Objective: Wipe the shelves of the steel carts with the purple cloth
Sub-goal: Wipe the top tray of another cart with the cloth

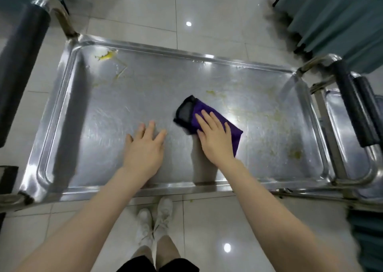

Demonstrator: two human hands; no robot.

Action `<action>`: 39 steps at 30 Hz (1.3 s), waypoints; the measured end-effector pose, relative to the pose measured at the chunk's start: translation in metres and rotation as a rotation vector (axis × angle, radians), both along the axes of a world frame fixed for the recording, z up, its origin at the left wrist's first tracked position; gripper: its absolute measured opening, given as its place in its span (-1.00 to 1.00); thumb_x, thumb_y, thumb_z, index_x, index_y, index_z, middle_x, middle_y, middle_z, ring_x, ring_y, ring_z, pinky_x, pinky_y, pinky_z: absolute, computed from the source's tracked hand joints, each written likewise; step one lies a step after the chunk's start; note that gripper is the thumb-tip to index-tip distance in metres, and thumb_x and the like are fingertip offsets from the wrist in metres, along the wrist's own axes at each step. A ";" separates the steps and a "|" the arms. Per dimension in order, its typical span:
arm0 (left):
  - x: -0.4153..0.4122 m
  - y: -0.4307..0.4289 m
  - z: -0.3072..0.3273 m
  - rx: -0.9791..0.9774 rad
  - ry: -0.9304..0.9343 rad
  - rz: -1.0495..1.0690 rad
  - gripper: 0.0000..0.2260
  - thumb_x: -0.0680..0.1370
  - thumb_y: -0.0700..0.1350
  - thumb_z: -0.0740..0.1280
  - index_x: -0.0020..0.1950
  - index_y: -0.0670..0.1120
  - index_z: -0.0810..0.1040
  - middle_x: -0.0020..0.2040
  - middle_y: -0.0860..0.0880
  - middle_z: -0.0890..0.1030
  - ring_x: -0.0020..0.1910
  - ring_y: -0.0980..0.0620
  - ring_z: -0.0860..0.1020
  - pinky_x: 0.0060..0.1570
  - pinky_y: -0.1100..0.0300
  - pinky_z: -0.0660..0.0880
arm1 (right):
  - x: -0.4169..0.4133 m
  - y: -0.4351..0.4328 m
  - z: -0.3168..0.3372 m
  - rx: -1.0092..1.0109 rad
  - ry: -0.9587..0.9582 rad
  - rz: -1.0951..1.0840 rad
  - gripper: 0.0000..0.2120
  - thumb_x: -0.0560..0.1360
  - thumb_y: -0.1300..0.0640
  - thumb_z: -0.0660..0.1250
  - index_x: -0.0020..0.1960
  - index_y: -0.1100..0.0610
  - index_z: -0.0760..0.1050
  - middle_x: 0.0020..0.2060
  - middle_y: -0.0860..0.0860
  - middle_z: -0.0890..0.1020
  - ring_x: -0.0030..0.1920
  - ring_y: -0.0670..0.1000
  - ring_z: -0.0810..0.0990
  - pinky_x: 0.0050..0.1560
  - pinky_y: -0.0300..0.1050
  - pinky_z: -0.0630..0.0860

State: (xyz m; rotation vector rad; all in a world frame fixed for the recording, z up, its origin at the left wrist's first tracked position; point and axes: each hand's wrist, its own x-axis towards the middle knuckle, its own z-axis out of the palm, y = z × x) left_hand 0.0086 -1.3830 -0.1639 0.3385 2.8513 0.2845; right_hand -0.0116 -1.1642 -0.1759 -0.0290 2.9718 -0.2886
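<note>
**Cloth flat under the right hand, mid-shelf**

The cloth (235, 135), purple with a black mesh end, lies folded on the cart's top shelf (103, 110), slightly right of centre. The right hand (215, 139) presses it down with straight, spread fingers; nothing is curled round it. It looks soft, light and limp, so it should slide easily on the smooth steel and may bunch. A flat palm over its middle seems the best hold. The left hand (145, 145) rests open on the bare steel just beside it, fingers straight. Yellowish smears (269, 114) lie to the right of the cloth, and a brighter stain (106, 55) sits in the far left corner, both unwiped. A second cart (348, 139) stands to the right.
</note>
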 end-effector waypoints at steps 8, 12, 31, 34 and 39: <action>0.005 0.007 0.000 -0.091 -0.061 -0.048 -0.52 0.64 0.07 0.04 0.56 0.10 0.03 0.55 -0.21 -0.03 0.49 -0.30 -0.02 0.33 -0.35 0.17 | 0.093 0.034 0.008 -0.023 -0.119 0.240 -0.51 0.60 -0.01 0.10 0.52 -0.17 0.16 0.53 -0.20 0.14 0.53 -0.13 0.01 0.51 0.12 0.03; -0.002 0.007 0.001 -0.068 -0.072 -0.047 -0.54 0.64 0.06 0.06 0.54 0.10 0.10 0.53 -0.19 0.02 0.48 -0.29 0.03 0.30 -0.34 0.22 | -0.011 0.049 0.010 -0.031 -0.088 -0.031 -0.54 0.64 0.02 0.10 0.53 -0.11 0.16 0.54 -0.13 0.15 0.55 -0.06 0.02 0.47 0.24 0.07; 0.014 0.095 0.013 0.089 -0.020 0.117 -0.68 0.60 -0.16 0.18 0.36 -0.11 0.44 0.46 -0.15 0.32 0.45 -0.23 0.25 0.36 -0.16 0.25 | -0.045 0.120 0.010 0.014 -0.112 0.123 -0.54 0.65 -0.07 0.04 0.53 -0.18 0.11 0.54 -0.20 0.09 0.54 -0.10 -0.02 0.50 0.17 -0.01; 0.015 0.109 0.009 0.079 0.009 0.209 -0.73 0.58 -0.18 0.22 0.25 -0.21 0.50 0.37 -0.25 0.40 0.36 -0.31 0.33 0.32 -0.19 0.30 | -0.055 0.127 0.012 -0.006 -0.135 0.125 -0.54 0.66 -0.06 0.01 0.55 -0.13 0.10 0.55 -0.17 0.07 0.55 -0.07 -0.04 0.49 0.22 -0.01; 0.012 0.140 0.015 0.165 0.037 0.201 -0.67 0.55 -0.23 0.23 0.32 -0.20 0.48 0.35 -0.25 0.40 0.40 -0.31 0.27 0.37 -0.16 0.26 | 0.085 0.142 0.011 -0.031 -0.087 0.317 -0.51 0.61 -0.06 0.06 0.53 -0.16 0.14 0.54 -0.14 0.15 0.54 -0.05 0.07 0.48 0.22 0.08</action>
